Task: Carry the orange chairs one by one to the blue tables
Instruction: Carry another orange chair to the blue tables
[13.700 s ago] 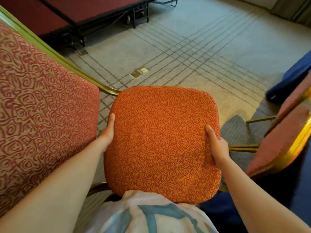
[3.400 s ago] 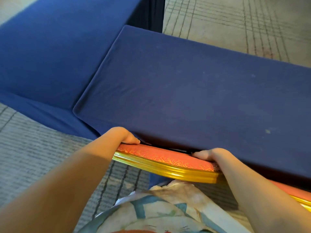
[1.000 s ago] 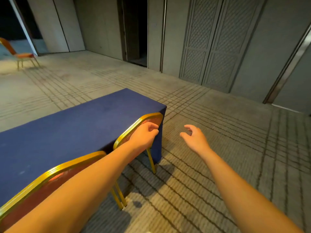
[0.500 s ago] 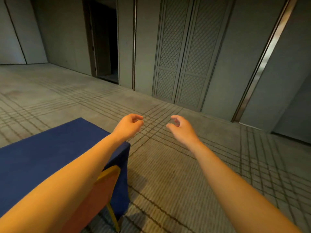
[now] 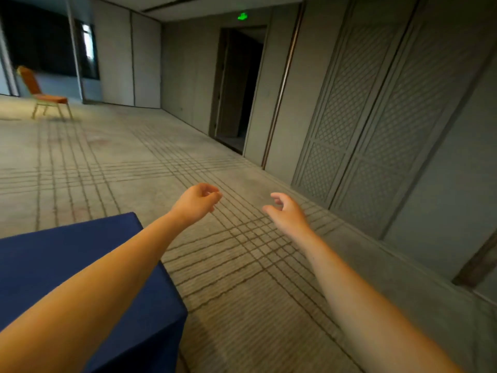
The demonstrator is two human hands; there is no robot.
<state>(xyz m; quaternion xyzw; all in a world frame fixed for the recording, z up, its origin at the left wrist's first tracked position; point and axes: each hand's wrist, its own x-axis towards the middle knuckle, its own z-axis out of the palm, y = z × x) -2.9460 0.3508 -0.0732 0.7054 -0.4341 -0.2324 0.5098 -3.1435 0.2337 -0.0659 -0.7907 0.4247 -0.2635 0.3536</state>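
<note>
Head view: the last delivery released, left hand [image 5: 197, 199] and right hand [image 5: 286, 214] hang loosely curled, empty; the far orange chair [image 5: 44, 94] seems next.

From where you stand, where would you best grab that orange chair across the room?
Probably by the two side edges of the seat, coming from the open front of the chair, which faces right. The tall back slants away to the left, and the left hand and right hand are both free.
</note>
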